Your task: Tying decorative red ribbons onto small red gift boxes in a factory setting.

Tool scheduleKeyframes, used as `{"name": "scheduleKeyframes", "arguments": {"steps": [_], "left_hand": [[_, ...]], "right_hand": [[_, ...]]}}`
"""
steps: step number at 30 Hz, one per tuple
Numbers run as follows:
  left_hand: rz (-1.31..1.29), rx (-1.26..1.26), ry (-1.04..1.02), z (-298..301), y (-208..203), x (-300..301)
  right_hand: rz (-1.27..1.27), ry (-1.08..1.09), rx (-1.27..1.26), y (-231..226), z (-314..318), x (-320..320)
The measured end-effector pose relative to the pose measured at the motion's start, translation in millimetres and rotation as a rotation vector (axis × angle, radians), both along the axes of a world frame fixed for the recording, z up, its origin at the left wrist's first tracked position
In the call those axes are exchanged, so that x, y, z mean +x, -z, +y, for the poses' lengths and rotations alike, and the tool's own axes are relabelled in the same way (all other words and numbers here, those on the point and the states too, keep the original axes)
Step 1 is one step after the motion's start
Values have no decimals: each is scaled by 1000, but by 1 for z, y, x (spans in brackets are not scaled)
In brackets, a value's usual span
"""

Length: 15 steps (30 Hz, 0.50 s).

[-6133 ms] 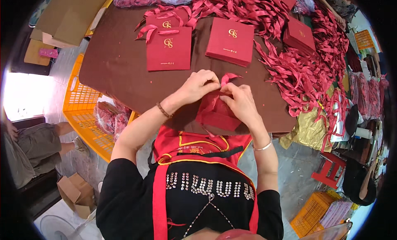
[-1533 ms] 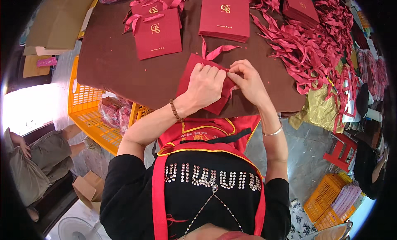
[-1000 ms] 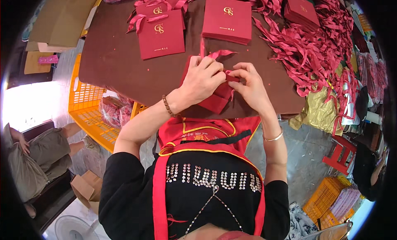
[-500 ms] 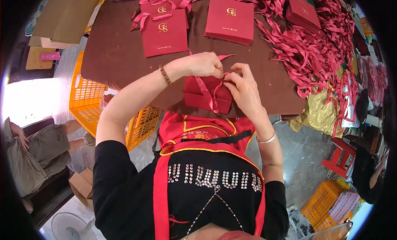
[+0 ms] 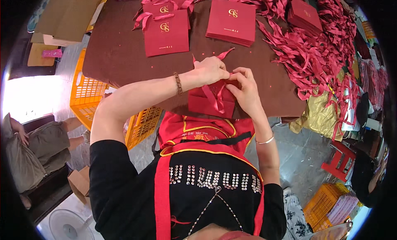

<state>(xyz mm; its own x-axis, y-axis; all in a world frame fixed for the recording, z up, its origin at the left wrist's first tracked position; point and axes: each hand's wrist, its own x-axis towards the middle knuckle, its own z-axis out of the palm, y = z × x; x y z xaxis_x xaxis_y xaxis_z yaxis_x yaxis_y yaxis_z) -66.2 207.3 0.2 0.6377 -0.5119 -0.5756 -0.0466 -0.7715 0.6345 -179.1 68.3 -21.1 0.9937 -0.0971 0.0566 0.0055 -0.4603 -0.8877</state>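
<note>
While hands [image 5: 211, 70] [image 5: 246, 91] partly hide a red bag [image 5: 200, 105] — stack [image 5: 230, 21] beyond | ribbons [image 5: 300, 60] right

A brown-covered table [image 5: 124, 54] bears flat red bags [image 5: 166, 39] and tangled ribbons [image 5: 304, 60].

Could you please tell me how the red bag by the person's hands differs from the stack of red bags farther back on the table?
The red bag has ribbon strands lying over it; the stack shows none on its top face.
The red bag sits near the table's close edge; the stack lies farther back.
The stack's top face shows a gold emblem; the red bag's visible part shows none.
Both are red.
</note>
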Motion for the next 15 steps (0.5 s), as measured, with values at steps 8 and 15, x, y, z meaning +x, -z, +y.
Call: {"name": "scheduleKeyframes", "arguments": {"steps": [8, 15], "left_hand": [[-101, -360, -113, 2, -8, 25], [-419, -273, -92, 55, -3, 55]], "right_hand": [[-44, -17, 225, 12, -7, -6], [116, -18, 358, 14, -16, -7]]}}
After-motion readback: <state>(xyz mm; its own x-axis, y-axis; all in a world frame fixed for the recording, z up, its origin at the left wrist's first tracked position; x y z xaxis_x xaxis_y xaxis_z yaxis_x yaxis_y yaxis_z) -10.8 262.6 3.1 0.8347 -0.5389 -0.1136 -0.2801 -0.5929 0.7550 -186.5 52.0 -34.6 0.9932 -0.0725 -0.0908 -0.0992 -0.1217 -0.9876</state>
